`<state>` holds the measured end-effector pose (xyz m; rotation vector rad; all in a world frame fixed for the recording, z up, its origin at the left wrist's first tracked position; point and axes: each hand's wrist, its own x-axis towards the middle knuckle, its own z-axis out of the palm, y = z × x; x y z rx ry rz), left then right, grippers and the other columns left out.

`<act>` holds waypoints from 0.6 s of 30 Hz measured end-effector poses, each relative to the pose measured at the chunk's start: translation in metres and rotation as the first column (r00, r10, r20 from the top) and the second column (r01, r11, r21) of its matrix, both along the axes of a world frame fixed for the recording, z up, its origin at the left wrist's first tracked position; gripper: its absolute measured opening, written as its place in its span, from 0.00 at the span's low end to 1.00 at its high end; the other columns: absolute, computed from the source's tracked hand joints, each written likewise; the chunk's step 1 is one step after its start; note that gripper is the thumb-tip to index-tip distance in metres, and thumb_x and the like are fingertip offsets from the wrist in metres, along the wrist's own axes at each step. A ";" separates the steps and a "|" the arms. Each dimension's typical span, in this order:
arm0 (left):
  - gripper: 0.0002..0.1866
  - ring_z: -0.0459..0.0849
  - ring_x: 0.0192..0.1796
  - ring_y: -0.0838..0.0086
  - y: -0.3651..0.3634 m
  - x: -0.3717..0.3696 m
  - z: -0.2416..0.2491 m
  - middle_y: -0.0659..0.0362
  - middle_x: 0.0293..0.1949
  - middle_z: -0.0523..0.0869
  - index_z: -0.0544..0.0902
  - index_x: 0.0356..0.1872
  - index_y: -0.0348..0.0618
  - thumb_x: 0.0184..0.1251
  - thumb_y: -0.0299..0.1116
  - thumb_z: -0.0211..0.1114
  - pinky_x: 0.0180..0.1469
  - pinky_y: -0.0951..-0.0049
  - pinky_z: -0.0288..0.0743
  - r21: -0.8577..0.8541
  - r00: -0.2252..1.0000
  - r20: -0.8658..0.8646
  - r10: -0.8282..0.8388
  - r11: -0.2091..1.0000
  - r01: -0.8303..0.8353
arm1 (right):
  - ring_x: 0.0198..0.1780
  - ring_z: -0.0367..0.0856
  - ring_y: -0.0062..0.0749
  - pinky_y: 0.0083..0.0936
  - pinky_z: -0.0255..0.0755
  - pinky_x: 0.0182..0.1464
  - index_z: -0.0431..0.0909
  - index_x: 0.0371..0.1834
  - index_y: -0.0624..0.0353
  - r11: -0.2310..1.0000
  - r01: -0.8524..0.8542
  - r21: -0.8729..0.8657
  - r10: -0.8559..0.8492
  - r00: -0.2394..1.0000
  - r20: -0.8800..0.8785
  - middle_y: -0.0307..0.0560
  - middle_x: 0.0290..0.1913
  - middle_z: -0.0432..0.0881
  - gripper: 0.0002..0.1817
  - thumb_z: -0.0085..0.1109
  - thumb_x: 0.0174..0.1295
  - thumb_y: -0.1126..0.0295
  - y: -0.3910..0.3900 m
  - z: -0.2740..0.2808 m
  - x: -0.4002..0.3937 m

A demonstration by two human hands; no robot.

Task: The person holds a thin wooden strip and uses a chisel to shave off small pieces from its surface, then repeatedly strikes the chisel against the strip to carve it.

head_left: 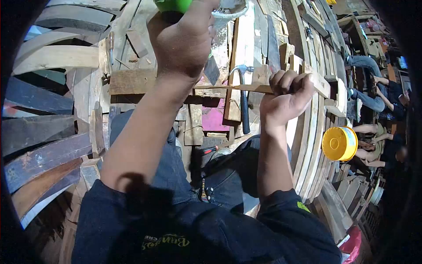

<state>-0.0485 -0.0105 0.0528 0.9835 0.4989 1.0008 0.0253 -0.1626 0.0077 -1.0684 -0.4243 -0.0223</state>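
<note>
My left hand (184,42) is raised at the top of the view, its fingers closed round a green thing (173,5) with a dark underside; I cannot tell what it is. A grey, diamond-shaped flat piece (212,71) shows just below that hand. My right hand (288,94) is closed in a fist on the right end of a thin wooden strip (252,88), which runs left towards my left wrist. A claw hammer (245,110) with a black handle lies below the strip, near my right hand. A thick wooden board (132,82) lies behind my left forearm.
A whitish tub (231,12) stands at the top. Curved timber pieces (57,57) stack up on the left, long planks (307,145) on the right. Beyond them is a yellow bucket (336,144). A red-handled tool (210,150) lies near my legs. Other people (373,66) sit at far right.
</note>
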 end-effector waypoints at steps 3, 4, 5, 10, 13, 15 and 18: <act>0.09 0.68 0.16 0.84 -0.001 0.001 0.000 0.68 0.16 0.72 0.76 0.22 0.45 0.63 0.27 0.60 0.19 0.79 0.58 -0.018 0.999 -0.051 0.018 1.000 -0.019 | 0.15 0.48 0.22 0.24 0.46 0.20 0.53 0.17 0.52 1.000 -0.019 0.019 0.018 1.000 0.008 0.36 0.12 0.52 0.22 0.37 0.73 0.60 -0.001 -0.004 0.002; 0.09 0.68 0.17 0.83 0.003 0.004 -0.009 0.68 0.16 0.73 0.76 0.22 0.45 0.62 0.27 0.61 0.19 0.79 0.59 0.176 0.996 0.006 0.085 0.981 -0.084 | 0.15 0.48 0.22 0.24 0.46 0.19 0.53 0.17 0.52 1.000 -0.018 -0.002 0.018 1.000 0.021 0.37 0.12 0.52 0.22 0.37 0.73 0.60 -0.001 -0.002 0.001; 0.09 0.68 0.17 0.83 0.002 0.005 -0.013 0.68 0.16 0.73 0.76 0.22 0.45 0.62 0.27 0.61 0.19 0.79 0.59 0.176 0.996 0.006 0.086 0.981 -0.085 | 0.15 0.48 0.22 0.24 0.46 0.19 0.53 0.17 0.52 1.000 -0.019 -0.002 0.019 1.000 0.021 0.37 0.12 0.52 0.22 0.37 0.73 0.60 -0.001 -0.001 0.001; 0.08 0.66 0.15 0.83 -0.003 0.002 -0.003 0.67 0.15 0.71 0.76 0.23 0.44 0.62 0.27 0.60 0.17 0.79 0.58 -0.054 0.997 0.068 -0.033 0.998 0.037 | 0.16 0.50 0.22 0.24 0.46 0.20 0.52 0.17 0.53 0.999 -0.021 -0.035 0.023 0.999 0.044 0.37 0.12 0.52 0.23 0.35 0.73 0.58 -0.002 -0.003 -0.001; 0.07 0.66 0.14 0.82 -0.005 0.000 0.001 0.66 0.15 0.71 0.75 0.25 0.44 0.62 0.26 0.60 0.16 0.79 0.59 -0.072 0.988 0.119 -0.100 0.991 0.109 | 0.16 0.52 0.23 0.24 0.47 0.20 0.53 0.17 0.54 0.996 -0.032 -0.082 0.037 0.997 0.063 0.38 0.13 0.53 0.24 0.34 0.74 0.57 -0.003 -0.001 -0.007; 0.06 0.66 0.14 0.82 -0.008 -0.001 0.005 0.66 0.14 0.71 0.74 0.26 0.44 0.62 0.27 0.60 0.16 0.79 0.59 -0.058 0.983 0.101 -0.156 0.985 0.162 | 0.17 0.45 0.22 0.25 0.47 0.22 0.51 0.21 0.52 0.989 0.003 -0.149 0.014 0.994 0.113 0.36 0.14 0.48 0.21 0.34 0.73 0.56 0.001 0.000 -0.014; 0.05 0.66 0.14 0.82 -0.010 -0.010 0.020 0.67 0.14 0.70 0.74 0.28 0.44 0.61 0.28 0.60 0.17 0.80 0.61 -0.046 0.970 0.178 -0.167 0.983 0.178 | 0.16 0.46 0.23 0.25 0.47 0.21 0.52 0.20 0.53 0.993 -0.005 -0.118 0.018 0.994 0.105 0.36 0.14 0.49 0.22 0.36 0.73 0.56 0.002 -0.001 -0.019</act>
